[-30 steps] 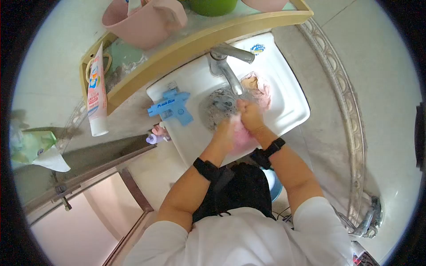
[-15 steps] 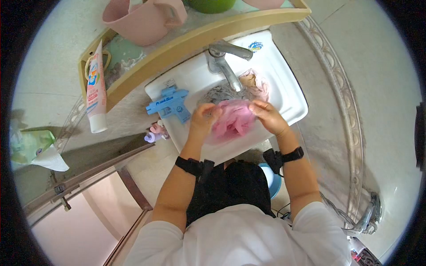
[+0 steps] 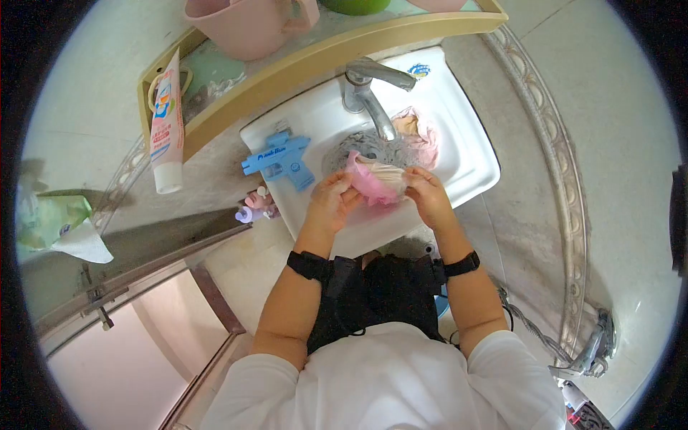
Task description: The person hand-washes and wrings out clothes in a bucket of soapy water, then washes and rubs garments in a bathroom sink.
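Observation:
Between my two hands a pink cloth [image 3: 367, 179] with a cream-coloured side is stretched over the white washbasin [image 3: 467, 161]. My left hand [image 3: 331, 202] grips its left end, fingers bent round the edge. At the opposite end, my right hand [image 3: 428, 195] pinches the cream part between thumb and fingers. Just beyond the cloth, under the faucet [image 3: 374, 107], the basin bottom looks grey and rippled. A crumpled pale pink cloth [image 3: 419, 140] lies in the basin, to the right of the spout.
A blue toy gun [image 3: 283, 159] rests on the basin's left rim. Behind stands a yellow-edged shelf [image 3: 287, 61] with a pink mug [image 3: 247, 29] and a toothpaste tube [image 3: 167, 132]. A shower hose and head [image 3: 595, 351] are at the right, a green tissue pack [image 3: 57, 222] at the left.
The pink cloth has turned and its cream side now shows on the right. Both hands have shifted slightly, still holding it. The whole view has moved a little.

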Demonstrator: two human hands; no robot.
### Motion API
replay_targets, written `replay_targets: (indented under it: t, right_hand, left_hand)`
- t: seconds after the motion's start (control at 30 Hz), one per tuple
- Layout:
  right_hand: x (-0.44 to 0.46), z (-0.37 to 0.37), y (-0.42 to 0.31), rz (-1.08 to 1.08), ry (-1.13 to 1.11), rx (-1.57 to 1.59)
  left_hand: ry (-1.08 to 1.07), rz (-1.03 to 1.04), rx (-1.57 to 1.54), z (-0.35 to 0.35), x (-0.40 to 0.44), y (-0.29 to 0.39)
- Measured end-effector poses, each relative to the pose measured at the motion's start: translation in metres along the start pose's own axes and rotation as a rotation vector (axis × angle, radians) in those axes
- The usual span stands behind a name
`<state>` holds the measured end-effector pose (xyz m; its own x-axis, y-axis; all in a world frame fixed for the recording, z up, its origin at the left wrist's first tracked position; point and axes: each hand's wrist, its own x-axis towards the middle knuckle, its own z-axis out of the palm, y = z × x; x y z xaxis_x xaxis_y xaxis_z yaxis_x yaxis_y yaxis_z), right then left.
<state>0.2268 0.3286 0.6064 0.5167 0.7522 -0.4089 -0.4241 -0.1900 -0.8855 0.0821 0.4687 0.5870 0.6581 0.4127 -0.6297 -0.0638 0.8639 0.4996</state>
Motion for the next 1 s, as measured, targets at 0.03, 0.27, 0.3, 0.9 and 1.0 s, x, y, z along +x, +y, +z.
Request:
replay_targets:
  t: [0.03,0.27,0.3,0.9,1.0]
  right_hand:
    - [0.002,-0.005,0.001,0.014,0.067,0.102]
    - [-0.001,-0.001,-0.004,-0.033,0.107,0.179]
    - [-0.003,0.003,-0.006,-0.033,0.108,0.181]
    - [-0.018,0.019,-0.027,0.032,-0.067,-0.097]
    - [-0.007,0.022,-0.028,0.025,-0.261,-0.401]
  left_hand:
    - [-0.052,0.014,-0.008,0.002,-0.003,0.001]
    - [-0.216,0.060,-0.011,0.014,-0.008,0.000]
    - [-0.215,0.059,-0.009,0.018,-0.009,0.002]
    - [-0.185,0.084,-0.002,0.023,-0.015,-0.005]
    - [-0.173,0.134,0.275,0.026,-0.015,-0.006]
